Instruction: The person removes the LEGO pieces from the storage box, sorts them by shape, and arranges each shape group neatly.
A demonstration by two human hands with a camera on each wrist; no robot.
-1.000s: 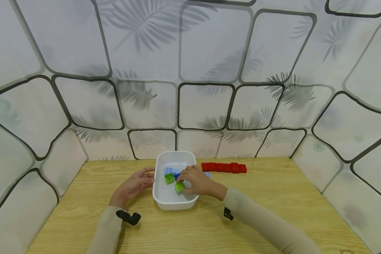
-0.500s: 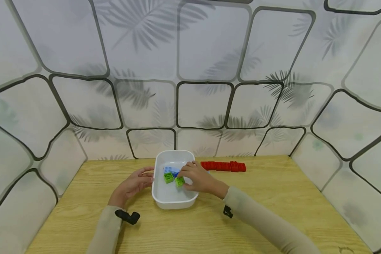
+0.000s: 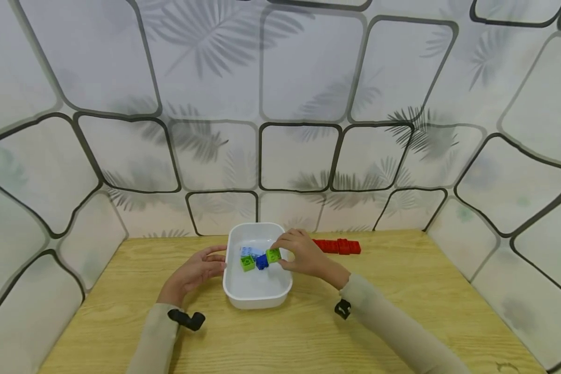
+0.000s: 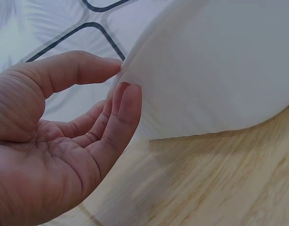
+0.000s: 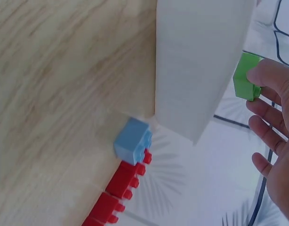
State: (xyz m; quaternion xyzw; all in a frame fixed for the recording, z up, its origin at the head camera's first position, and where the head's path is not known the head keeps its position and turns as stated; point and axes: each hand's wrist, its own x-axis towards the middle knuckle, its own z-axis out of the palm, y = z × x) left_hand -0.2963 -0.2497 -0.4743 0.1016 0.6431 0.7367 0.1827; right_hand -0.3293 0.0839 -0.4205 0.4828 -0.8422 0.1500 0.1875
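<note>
1 grn brick (image 3: 273, 255) pinched, R hand (image 3: 305, 254); red row (image 3: 343, 246) pt hidden (head cam); L hand (image 3: 197, 271) slack, nil held, touching tub (image 3: 258, 301).

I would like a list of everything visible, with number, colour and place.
Container: 1, white, on table
Held brick: 1, green, right hand
Other brick: 1, green, inside container
Blue brick: 1, dark blue, inside container
Pale bricks: count unclear, light blue, inside container
Outer pale brick: 1, light blue, beside container
Red bricks: several, red, right of container
Table: 1, light wood, below
Backdrop: 1, pale patterned, around table
Wrist devices: 2, black, both wrists
Sleeves: 2, beige, both arms
Left hand: 1, touching container
Right hand: 1, pinching brick
</note>
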